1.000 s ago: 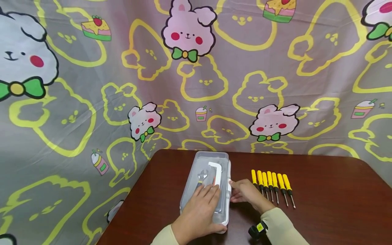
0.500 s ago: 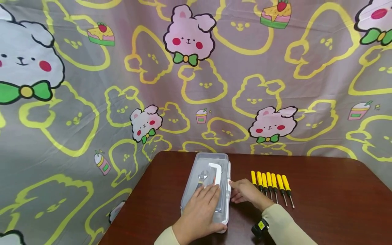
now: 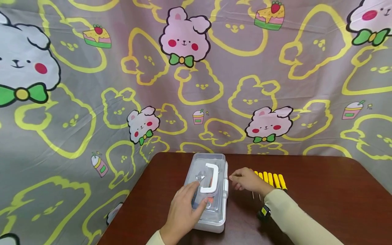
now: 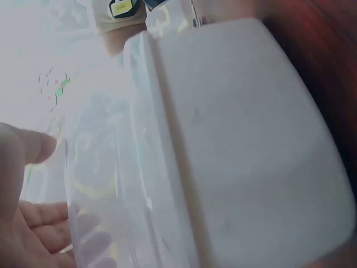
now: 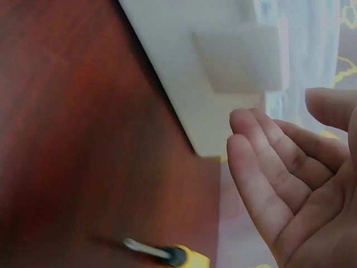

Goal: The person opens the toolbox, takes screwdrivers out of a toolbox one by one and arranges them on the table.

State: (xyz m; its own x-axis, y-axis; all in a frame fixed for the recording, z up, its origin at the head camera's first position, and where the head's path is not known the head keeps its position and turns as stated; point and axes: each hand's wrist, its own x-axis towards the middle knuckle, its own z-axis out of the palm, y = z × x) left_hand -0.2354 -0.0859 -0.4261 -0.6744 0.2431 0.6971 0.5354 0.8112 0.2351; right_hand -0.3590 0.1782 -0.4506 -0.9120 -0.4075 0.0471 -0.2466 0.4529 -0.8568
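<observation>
A toolbox (image 3: 211, 224) with a white base and a clear lid (image 3: 204, 163) lies lengthwise on the table. On top, its white carrying handle (image 3: 215, 177) lies folded down. My left hand (image 3: 182, 208) is at the lid's left side, fingers spread and gripping nothing; the left wrist view shows the thumb and fingers about the lid's edge. To the right, my right hand (image 3: 248, 180) hovers beside the white latch (image 5: 240, 58), its fingers loosely bent and nothing in them. Through the lid show an adjustable wrench (image 3: 200, 177) and something orange (image 3: 210, 200).
Several yellow-handled screwdrivers (image 3: 271, 178) lie in a row right of the toolbox, partly hidden behind the right forearm. The dark red wooden table (image 3: 318, 190) extends to the right. Behind it hangs a curtain (image 3: 226, 75) with cartoon rabbits.
My left hand has slid left and toward me off the lid's middle, uncovering the whole handle. My right hand has drawn slightly away from the latch and moved up.
</observation>
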